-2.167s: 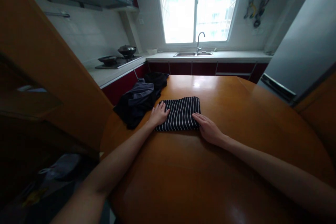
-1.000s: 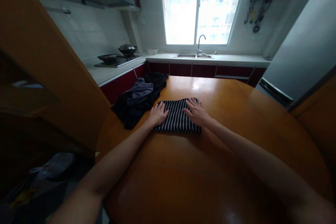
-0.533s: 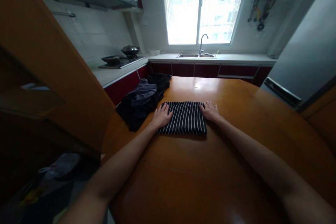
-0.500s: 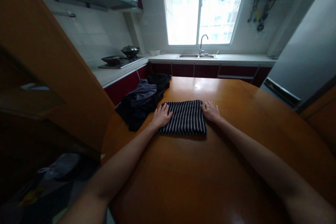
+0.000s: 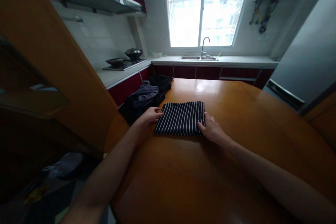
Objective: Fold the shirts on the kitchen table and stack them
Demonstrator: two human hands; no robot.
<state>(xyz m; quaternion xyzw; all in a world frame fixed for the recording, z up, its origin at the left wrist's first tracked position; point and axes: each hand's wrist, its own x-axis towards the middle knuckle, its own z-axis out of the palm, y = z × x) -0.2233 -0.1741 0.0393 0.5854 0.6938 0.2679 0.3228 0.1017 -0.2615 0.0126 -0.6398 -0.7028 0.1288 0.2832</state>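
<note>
A folded black garment with white stripes lies flat on the wooden table. At its left edge is my left hand, fingers curled and thumb reaching the cloth's border; the fingertips are partly hidden. My right hand grips the right edge, with the thumb on top of the cloth and the other fingers along the side. Beyond my left hand, a loose heap of dark clothes lies at the table's left side.
A counter with a sink and tap runs under the window. On the left, a pan and a lidded wok stand on the stove. The fridge is at the right, and a wooden panel rises at the left.
My left hand has slid off the top of the striped garment to its left edge. My right hand has come nearer along the right edge, its thumb now on the cloth. The view has shifted slightly.
</note>
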